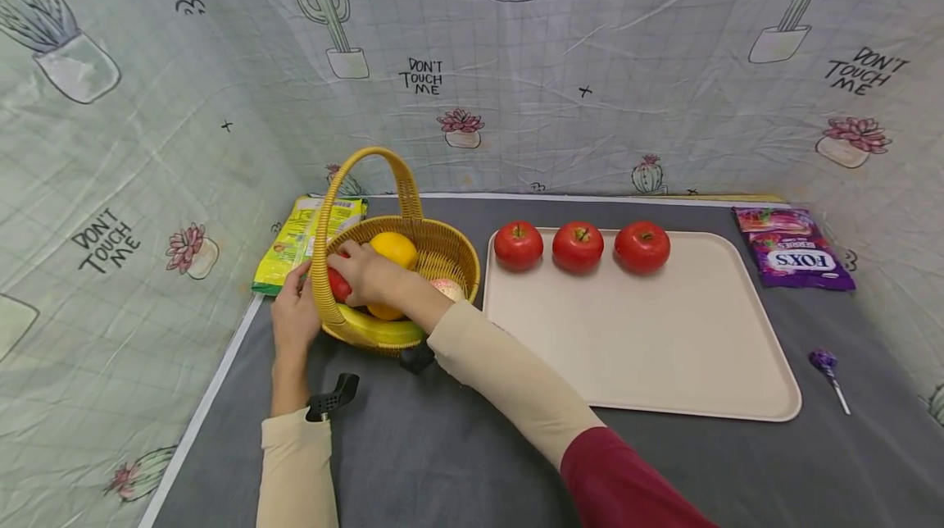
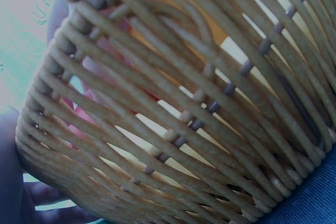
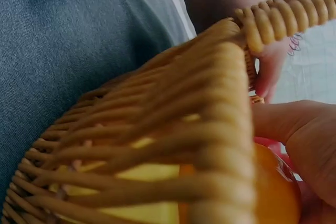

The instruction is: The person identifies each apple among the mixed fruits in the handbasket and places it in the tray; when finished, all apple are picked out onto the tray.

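Observation:
A yellow wicker basket [image 1: 451,248] with a tall hoop handle stands left of centre, tilt not clear. At its left rim my left hand [image 1: 295,316] grips the basket; some fingers show past the weave in the left wrist view. My right hand [image 1: 366,272] reaches inside and holds a red apple [image 1: 339,286], partly hidden by hand and handle. Around it in the basket are an orange [image 1: 394,249], a second orange fruit [image 1: 385,312], a banana [image 1: 383,330] along the near side, and a pale pinkish fruit [image 1: 447,289] half covered by the right forearm.
Right of the basket lies a beige tray [image 1: 664,348] with three red apples [image 1: 578,248] in a row along its far edge. A purple candy bag [image 1: 796,249] and a lollipop [image 1: 824,361] lie beyond the tray's right side. Behind the basket is a yellow-green packet [image 1: 298,237].

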A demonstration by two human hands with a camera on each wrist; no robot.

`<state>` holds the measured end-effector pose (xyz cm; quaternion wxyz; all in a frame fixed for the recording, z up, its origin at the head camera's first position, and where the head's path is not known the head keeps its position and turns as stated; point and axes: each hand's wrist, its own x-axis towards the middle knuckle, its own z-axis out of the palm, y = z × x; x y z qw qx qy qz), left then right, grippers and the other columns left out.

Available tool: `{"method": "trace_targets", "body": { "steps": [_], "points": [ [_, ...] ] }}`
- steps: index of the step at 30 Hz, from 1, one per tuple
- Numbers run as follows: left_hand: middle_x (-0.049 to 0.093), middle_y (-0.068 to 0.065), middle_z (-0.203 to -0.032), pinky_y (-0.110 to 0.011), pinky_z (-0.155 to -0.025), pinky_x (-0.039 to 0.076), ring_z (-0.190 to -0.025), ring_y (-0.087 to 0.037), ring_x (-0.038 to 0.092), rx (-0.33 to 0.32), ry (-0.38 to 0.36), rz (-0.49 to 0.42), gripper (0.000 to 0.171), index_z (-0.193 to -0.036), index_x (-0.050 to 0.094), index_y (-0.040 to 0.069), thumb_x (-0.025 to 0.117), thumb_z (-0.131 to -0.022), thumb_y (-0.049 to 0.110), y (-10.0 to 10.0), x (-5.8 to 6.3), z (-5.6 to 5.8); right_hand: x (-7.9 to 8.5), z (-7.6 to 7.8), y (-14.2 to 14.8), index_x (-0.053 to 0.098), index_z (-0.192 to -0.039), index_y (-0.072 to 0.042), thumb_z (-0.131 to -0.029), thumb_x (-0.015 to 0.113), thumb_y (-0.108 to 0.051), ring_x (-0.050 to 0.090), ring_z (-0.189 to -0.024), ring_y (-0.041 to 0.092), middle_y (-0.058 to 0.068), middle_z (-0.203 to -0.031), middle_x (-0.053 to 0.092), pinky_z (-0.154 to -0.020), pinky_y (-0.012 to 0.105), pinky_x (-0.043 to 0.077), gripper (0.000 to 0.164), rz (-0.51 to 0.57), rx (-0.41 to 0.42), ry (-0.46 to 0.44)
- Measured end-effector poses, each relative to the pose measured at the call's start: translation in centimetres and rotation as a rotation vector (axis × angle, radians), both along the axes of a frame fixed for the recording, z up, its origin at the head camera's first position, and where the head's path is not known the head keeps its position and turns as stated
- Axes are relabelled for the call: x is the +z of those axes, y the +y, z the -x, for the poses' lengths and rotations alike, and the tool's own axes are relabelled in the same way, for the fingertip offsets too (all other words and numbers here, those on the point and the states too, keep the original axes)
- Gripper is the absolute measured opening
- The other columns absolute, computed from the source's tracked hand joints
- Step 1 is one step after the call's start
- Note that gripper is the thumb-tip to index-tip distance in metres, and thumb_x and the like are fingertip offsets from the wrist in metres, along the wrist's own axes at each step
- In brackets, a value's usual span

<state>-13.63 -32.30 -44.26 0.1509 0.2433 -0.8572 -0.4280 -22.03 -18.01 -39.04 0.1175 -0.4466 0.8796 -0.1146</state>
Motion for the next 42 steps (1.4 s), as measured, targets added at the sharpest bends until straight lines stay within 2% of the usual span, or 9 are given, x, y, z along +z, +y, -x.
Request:
{"method": "trace_targets", "body": {
  "steps": [6, 12, 24, 32, 38, 42],
  "points": [
    [0.062, -0.022, -0.137, -0.051, -0.099, 0.045, -0.120, -0.039, 0.060, -0.001, -0.012, -0.020, 0.053, -0.149, 0.050, 0.018, 0.035, -0.105, 0.045, -0.1, 0.0, -0.1, -0.3, -0.5, -0.1, 0.044, -0.147, -0.023, -0.094, 0.069, -0.033, 0.044, -0.127, 0.024, 0.009, -0.149, 0.043, -0.102, 0.027, 0.045, 0.060, 0.014, -0.023, 0.047],
    [0.062, -0.021, -0.137, -0.050, -0.098, 0.045, -0.119, -0.038, 0.061, 0.004, -0.015, -0.025, 0.051, -0.149, 0.050, 0.019, 0.035, -0.105, 0.042, -0.2, 0.1, -0.2, -0.3, -0.6, -0.3, 0.042, -0.148, -0.024, -0.094, 0.069, -0.033, 0.043, -0.129, 0.024, 0.008, -0.148, 0.045, -0.105, 0.031, 0.044, 0.061, -0.015, -0.026, 0.058],
    [0.061, -0.019, -0.139, -0.051, -0.100, 0.046, -0.121, -0.038, 0.061, 0.009, -0.018, -0.021, 0.051, -0.149, 0.050, 0.021, 0.035, -0.106, 0.044, -0.2, -0.1, -0.1, -0.6, -0.5, -1.1, 0.036, -0.152, -0.029, -0.091, 0.071, -0.042, 0.040, -0.129, 0.023, 0.002, -0.153, 0.042, -0.105, 0.033, 0.042, 0.071, -0.169, -0.024, 0.141],
    [0.062, -0.019, -0.138, -0.051, -0.099, 0.047, -0.120, -0.038, 0.061, 0.009, 0.000, -0.013, 0.050, -0.148, 0.051, 0.020, 0.036, -0.106, 0.043, -0.1, -0.2, 0.0, -0.7, -0.3, -1.7, 0.034, -0.153, -0.031, -0.095, 0.066, -0.039, 0.036, -0.130, 0.021, -0.001, -0.157, 0.037, -0.105, 0.034, 0.042, 0.067, -0.232, -0.039, 0.151],
    [0.061, -0.018, -0.140, -0.052, -0.099, 0.047, -0.121, -0.037, 0.061, -0.001, 0.000, -0.007, 0.051, -0.149, 0.050, 0.019, 0.035, -0.106, 0.043, -0.2, -0.3, 0.1, -0.7, -0.1, -1.6, 0.036, -0.152, -0.031, -0.092, 0.070, -0.033, 0.038, -0.129, 0.020, -0.002, -0.155, 0.041, -0.102, 0.034, 0.043, 0.069, -0.197, -0.042, 0.155],
    [0.060, -0.018, -0.141, -0.053, -0.099, 0.047, -0.122, -0.037, 0.061, -0.003, -0.004, -0.006, 0.051, -0.149, 0.049, 0.019, 0.034, -0.106, 0.043, -0.3, -0.3, 0.1, -0.8, -0.1, -1.6, 0.039, -0.151, -0.031, -0.089, 0.073, -0.036, 0.039, -0.125, 0.018, -0.002, -0.150, 0.045, -0.100, 0.033, 0.043, 0.071, -0.175, -0.034, 0.174]
  ]
}}
